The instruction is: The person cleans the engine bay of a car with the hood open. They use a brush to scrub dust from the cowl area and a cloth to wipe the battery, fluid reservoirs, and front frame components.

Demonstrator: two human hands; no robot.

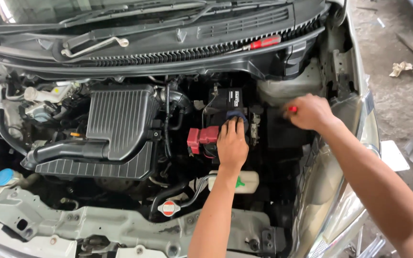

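Note:
I look down into an open car engine bay. My left hand [233, 143] rests on top of the black battery [228, 98], its fingers pressing a dark blue cloth or cap [237, 116], beside the red terminal cover [201, 137]. My right hand [311, 112] is closed around a small tool with a red handle [292, 109], at the right side of the battery near the fender. The tool's tip is hidden.
A black ribbed air filter box [118, 122] fills the left middle. A radiator cap [168, 208] and a white reservoir [247, 181] sit in front. A red-handled screwdriver [264, 42] lies on the cowl. The fender [354, 105] runs along the right, with dirt ground beyond.

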